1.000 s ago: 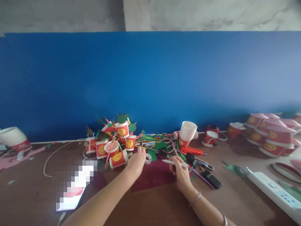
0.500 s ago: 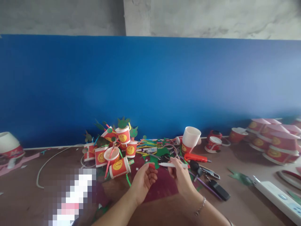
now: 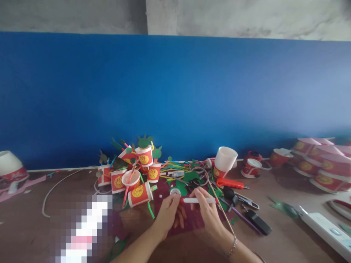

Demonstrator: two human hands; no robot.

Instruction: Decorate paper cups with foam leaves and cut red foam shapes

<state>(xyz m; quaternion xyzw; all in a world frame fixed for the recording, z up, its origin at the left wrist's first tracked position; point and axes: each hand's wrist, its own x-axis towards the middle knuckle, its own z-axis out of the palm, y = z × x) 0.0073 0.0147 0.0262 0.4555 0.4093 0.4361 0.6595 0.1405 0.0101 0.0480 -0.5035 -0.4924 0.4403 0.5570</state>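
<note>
My right hand [image 3: 206,210] grips a white marker [image 3: 196,200] that lies nearly level, pointing left. The fingers of my left hand [image 3: 168,214] are closed at the marker's left end, where the red cap [image 3: 181,200] shows. How far the cap is on cannot be told. Just beyond my left fingertips is a small round thing with a pale rim [image 3: 175,191], too unclear to name. Dark red paper [image 3: 189,221] lies beneath both hands. Green paper cut-outs [image 3: 189,178] and several coloured straws [image 3: 170,167] lie behind them.
Red-and-white paper cups [image 3: 140,194] with green cut-outs and straws cluster at left. A cup stack [image 3: 225,160], orange-red cutter [image 3: 233,183] and black key fob [image 3: 257,221] are to the right. Farther right are a power strip [image 3: 323,228] and pink-topped cups [image 3: 329,164].
My hands have come together: the marker's uncovered tip was apart from the red cap in my left hand, and now they meet. The pale-rimmed round thing has come into sight.
</note>
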